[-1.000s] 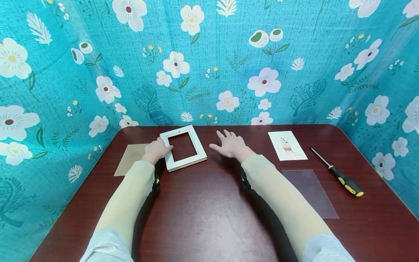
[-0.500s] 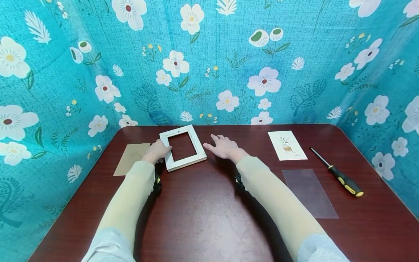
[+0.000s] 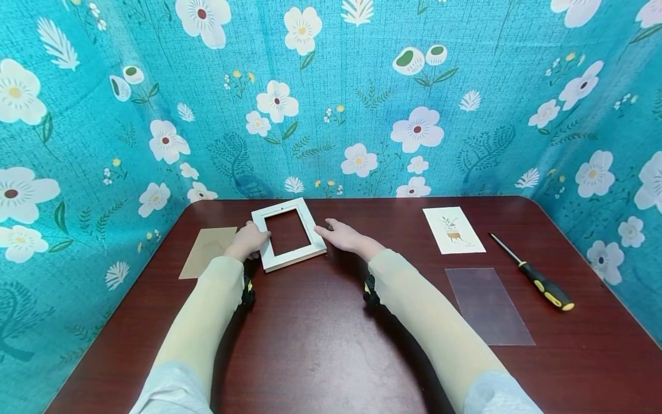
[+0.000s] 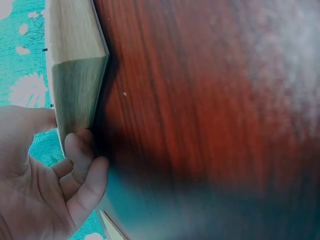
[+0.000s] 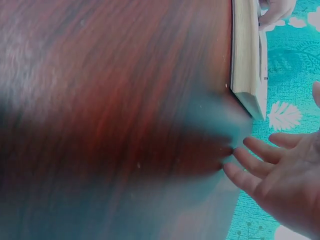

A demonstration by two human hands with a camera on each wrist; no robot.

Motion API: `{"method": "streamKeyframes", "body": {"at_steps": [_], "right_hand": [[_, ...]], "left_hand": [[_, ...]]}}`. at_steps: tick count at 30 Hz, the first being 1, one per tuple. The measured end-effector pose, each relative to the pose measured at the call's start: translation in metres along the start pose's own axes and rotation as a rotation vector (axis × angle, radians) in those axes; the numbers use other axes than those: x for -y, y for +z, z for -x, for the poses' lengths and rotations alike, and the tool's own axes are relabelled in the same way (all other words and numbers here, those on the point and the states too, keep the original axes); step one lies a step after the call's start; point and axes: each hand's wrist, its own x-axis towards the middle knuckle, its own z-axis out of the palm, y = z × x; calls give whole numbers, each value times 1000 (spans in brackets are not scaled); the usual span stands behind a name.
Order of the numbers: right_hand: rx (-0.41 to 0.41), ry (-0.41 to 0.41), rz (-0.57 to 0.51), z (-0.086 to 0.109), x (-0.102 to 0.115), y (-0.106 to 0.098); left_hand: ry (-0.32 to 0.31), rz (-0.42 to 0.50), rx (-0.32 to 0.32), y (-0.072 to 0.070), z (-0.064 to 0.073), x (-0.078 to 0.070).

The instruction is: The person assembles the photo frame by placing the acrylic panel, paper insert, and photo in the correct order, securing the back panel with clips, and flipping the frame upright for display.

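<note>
A white picture frame (image 3: 292, 258) lies at the back of the table, left of the middle, around a bare opening. My left hand (image 3: 247, 240) grips its left side, the thumb over the top face and the fingers curled against the outer edge. Seen from the left wrist, the frame's side (image 4: 79, 85) is pale wood grain. My right hand (image 3: 347, 237) is just right of the frame, fingers extended and thumb close to the right edge. In the right wrist view those fingers (image 5: 245, 180) are spread near the frame's corner (image 5: 248, 97) and hold nothing.
A brown board (image 3: 204, 256) lies left of the left hand. To the right are a card with a deer picture (image 3: 455, 230), a clear sheet (image 3: 488, 305) and a black-and-yellow screwdriver (image 3: 543, 282). A blue flowered cloth (image 3: 331, 115) hangs behind the dark red table (image 3: 320, 345).
My right hand has moved left toward the frame's right edge and its fingers have drawn closer together. The left hand and the frame have barely moved.
</note>
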Motion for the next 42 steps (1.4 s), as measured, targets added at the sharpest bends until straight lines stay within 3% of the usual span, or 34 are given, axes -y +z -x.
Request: {"method": "streamKeyframes", "body": {"at_steps": [13,19,26,33,42], "right_hand": [[-9,-19,-201,-3,8,13],[-79,-6,-279,-6,11,17],[-150,70,-499,-9,11,20],[-221,38,-389,-9,9,17],[-129,77,-512,-1,5,4]], "left_hand": [[-9,10,-9,2,3,-3],[-18,18,-8,2,1,-1],[11,26,-30,1,3,0],[56,88,-43,2,10,-6],[125,106,-75,2,18,-10]]}}
